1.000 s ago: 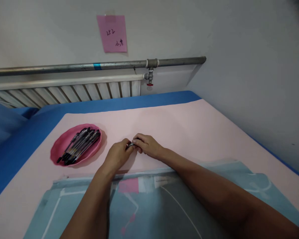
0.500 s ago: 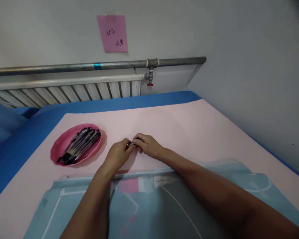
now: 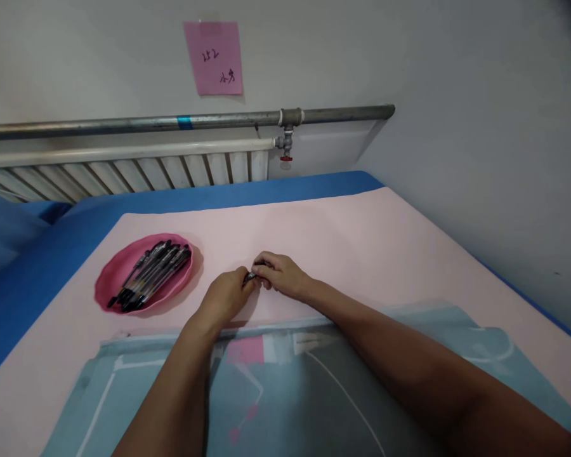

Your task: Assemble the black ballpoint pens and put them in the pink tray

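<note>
Both hands meet over the pink sheet, closed on one slim pen (image 3: 249, 277). A short dark and pale piece of it shows between the fingers; the rest is covered. My left hand (image 3: 226, 293) pinches its near left end between thumb and fingers. My right hand (image 3: 284, 275) has its fingers curled round the other end, where a dark bit pokes out by the index finger. To the left of my hands, a pink scalloped dish (image 3: 105, 279) holds several clear-barrelled pens (image 3: 155, 273) with black caps, lying in a slanted bundle.
Under my forearms lies a light blue patterned cloth (image 3: 133, 387) on the pink sheet (image 3: 352, 241). Blue bedding (image 3: 247, 193) borders the sheet. Behind stand a white radiator (image 3: 195, 170) and a metal pipe (image 3: 137, 125), with a pink note (image 3: 214, 58) on the wall above.
The view has tipped slightly, so everything sits a little higher. My hands stay together on the pen, with slightly more of it showing between them.
</note>
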### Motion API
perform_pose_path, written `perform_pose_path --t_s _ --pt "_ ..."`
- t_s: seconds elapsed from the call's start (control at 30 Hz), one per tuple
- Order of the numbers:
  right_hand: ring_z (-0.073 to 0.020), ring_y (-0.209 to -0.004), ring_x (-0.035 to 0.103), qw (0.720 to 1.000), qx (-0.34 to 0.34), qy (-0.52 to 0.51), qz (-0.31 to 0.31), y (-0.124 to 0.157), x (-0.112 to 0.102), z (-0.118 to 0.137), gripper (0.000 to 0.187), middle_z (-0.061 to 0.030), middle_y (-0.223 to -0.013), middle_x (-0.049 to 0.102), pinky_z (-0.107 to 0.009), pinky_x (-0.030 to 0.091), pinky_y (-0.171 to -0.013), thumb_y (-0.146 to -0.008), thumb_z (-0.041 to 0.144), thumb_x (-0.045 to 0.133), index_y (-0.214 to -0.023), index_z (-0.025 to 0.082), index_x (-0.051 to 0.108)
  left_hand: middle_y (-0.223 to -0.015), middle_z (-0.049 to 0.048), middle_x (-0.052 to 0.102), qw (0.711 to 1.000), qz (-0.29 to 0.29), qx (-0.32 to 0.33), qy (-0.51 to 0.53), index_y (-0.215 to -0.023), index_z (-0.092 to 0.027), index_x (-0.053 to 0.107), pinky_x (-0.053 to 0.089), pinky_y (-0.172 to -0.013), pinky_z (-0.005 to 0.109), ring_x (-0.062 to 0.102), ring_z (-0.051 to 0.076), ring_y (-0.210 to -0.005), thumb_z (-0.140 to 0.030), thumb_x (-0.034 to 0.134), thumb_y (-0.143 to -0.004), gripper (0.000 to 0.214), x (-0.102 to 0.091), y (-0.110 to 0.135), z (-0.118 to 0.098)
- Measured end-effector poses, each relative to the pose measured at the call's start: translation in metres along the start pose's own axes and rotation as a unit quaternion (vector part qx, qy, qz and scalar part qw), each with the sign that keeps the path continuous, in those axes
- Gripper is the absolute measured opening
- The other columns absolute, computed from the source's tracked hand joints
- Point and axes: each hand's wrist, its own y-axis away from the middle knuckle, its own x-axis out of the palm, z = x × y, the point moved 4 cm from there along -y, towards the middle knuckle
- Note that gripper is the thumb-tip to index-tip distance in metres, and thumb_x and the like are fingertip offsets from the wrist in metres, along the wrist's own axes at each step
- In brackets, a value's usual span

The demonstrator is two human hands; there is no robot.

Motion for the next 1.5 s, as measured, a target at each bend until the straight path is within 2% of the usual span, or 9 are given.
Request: perform_pose_path --t_s 0.13,0.33,0.67,0.8,1.0,1.3,1.5 --pt "-0.0074 -0.047 0.047 1.000 -0.017 -0.001 -0.005 -0.001 0.001 -0.001 0.008 0.0066 -0.051 0.048 -0.019 0.038 -0.048 -0.080 0.024 0.050 -0.076 0.017 0.052 -0.088 0.0111 0.068 0.999 0.011 0.002 -0.036 -0.093 -0.016 0.057 0.036 -0.061 0.028 0.062 0.023 -0.078 -0.034 0.036 -0.086 0.028 0.004 -0.001 -0.002" --pt "-0.0072 -0.046 0.047 1.000 -0.017 0.003 -0.005 -0.001 0.001 -0.001 0.009 0.0064 -0.050 0.049 -0.019 0.039 -0.048 -0.080 0.025 0.050 -0.076 0.017 0.053 -0.086 0.0117 0.068 1.000 0.001 0.006 -0.028 -0.092 -0.016 0.057 0.035 -0.059 0.029 0.062 0.024 -0.077 -0.034 0.035 -0.086 0.030 0.004 0.000 -0.004" --pt "-0.0069 -0.039 0.046 0.998 0.039 -0.055 -0.018 -0.006 -0.003 -0.015 0.013 0.0051 -0.051 0.052 -0.016 0.034 -0.033 -0.079 0.031 0.052 -0.081 0.018 0.053 -0.079 0.0048 0.067 0.994 -0.050 0.013 0.092 -0.093 -0.018 0.059 0.034 -0.058 0.024 0.058 0.016 -0.068 -0.032 0.040 -0.085 0.024 -0.006 0.002 -0.002" --pt "-0.0056 -0.034 0.043 0.994 0.062 -0.086 -0.029 -0.009 -0.005 -0.020 0.015 0.0056 -0.050 0.052 -0.015 0.032 -0.030 -0.078 0.032 0.052 -0.080 0.018 0.052 -0.077 0.0042 0.066 0.993 -0.056 0.014 0.105 -0.092 -0.018 0.059 0.033 -0.057 0.023 0.056 0.015 -0.065 -0.030 0.040 -0.085 0.024 -0.007 0.002 -0.002" --pt "-0.0053 -0.033 0.042 0.991 0.090 -0.097 -0.033 -0.007 -0.007 -0.014 0.016 0.0061 -0.049 0.050 -0.015 0.030 -0.027 -0.078 0.034 0.052 -0.076 0.018 0.052 -0.076 0.0037 0.066 0.990 -0.065 0.016 0.127 -0.089 -0.018 0.059 0.033 -0.056 0.023 0.056 0.014 -0.064 -0.034 0.040 -0.085 0.025 -0.010 0.003 -0.005" --pt "-0.0048 -0.031 0.039 0.992 0.075 -0.094 -0.028 -0.006 -0.008 -0.011 0.027 0.0065 -0.046 0.049 -0.015 0.028 -0.026 -0.079 0.041 0.052 -0.067 0.018 0.047 -0.077 0.0033 0.066 0.983 -0.063 0.024 0.169 -0.091 -0.019 0.060 0.036 -0.057 0.023 0.057 0.015 -0.066 -0.039 0.043 -0.083 0.027 -0.010 0.006 -0.007" --pt "-0.0061 -0.032 0.042 0.990 0.068 -0.124 -0.014 -0.007 -0.008 -0.013 0.033 0.0051 -0.046 0.049 -0.016 0.030 -0.027 -0.082 0.046 0.046 -0.066 0.017 0.047 -0.078 0.0023 0.066 0.984 -0.069 0.038 0.161 -0.090 -0.019 0.059 0.034 -0.058 0.022 0.056 0.014 -0.065 -0.034 0.041 -0.085 0.024 -0.012 0.007 -0.010"
